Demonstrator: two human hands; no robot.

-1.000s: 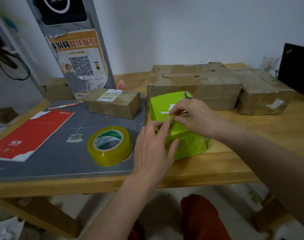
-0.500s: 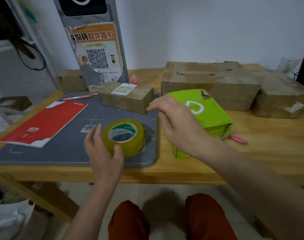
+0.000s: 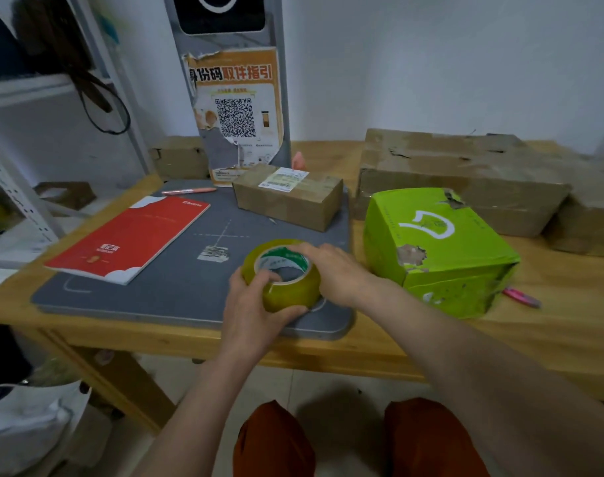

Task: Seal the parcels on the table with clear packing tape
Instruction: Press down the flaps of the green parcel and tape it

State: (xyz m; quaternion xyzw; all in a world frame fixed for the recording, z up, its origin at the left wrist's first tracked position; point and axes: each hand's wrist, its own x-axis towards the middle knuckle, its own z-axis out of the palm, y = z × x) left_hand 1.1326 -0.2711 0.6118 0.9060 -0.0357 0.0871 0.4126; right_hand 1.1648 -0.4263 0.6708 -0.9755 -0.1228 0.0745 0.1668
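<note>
The yellowish roll of clear packing tape (image 3: 282,275) is held by both hands above the near right corner of the grey rectangular mat (image 3: 176,280). It is gripped from the near left by the left hand (image 3: 256,313), with the thumb curled under its near side and a finger hooked over the rim into the core. The right hand (image 3: 335,271) is wrapped round the far right side of the roll, its fingers curled over the top edge. No free end of tape is seen pulled off the roll.

Just to the right, on the bare wood of the light wooden table (image 3: 552,325), sits the bright green cardboard box (image 3: 438,251), apart from both hands. Its skin is torn in patches on the top and on the near left corner. Whether a strip has been laid on it cannot be told; no fresh strip is seen across its seams. The work is judged to be at an early stage: the tape end is yet to be found, pulled and laid.

On the mat's far side lies the small brown cardboard parcel with a white label (image 3: 288,197). Behind the green box, two large brown cardboard parcels (image 3: 466,177) are stacked by the wall.

Little is seen in the way. A red booklet (image 3: 128,235) rests on the mat's left half, well clear of the roll. One pink pen (image 3: 188,191) lies at the mat's far edge, and a second pink pen (image 3: 521,297) lies on the wood just beside the green box's right corner, where it could be caught if the box is turned.
</note>
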